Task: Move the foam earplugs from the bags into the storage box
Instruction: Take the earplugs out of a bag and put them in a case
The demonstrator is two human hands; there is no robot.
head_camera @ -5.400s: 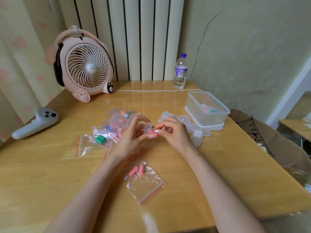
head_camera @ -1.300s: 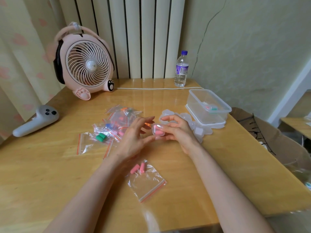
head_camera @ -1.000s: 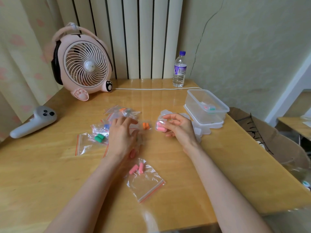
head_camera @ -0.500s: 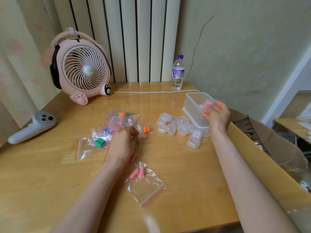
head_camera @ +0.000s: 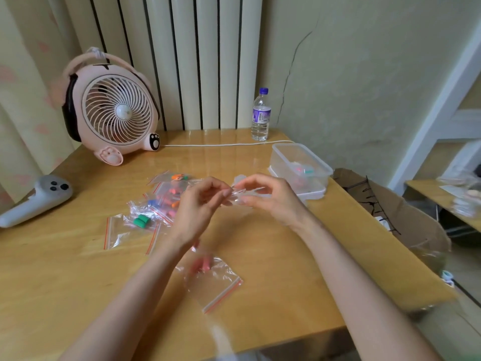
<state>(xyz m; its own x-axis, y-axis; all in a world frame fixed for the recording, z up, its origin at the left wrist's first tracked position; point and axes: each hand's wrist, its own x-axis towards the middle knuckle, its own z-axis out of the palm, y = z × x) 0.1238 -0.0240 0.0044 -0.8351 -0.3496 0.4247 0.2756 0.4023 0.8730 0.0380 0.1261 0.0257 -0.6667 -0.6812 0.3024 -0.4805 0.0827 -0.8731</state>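
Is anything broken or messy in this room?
Yes. A long crack runs down the wall beside the water bottle. On the table, the little bags lie in a jumbled, overlapping heap, not a neat row. Nothing looks spilled.

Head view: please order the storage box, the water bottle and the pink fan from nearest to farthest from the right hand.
1. The storage box, just beyond the right hand, to its right.
2. The water bottle, farther back, straight ahead.
3. The pink fan, far back left.
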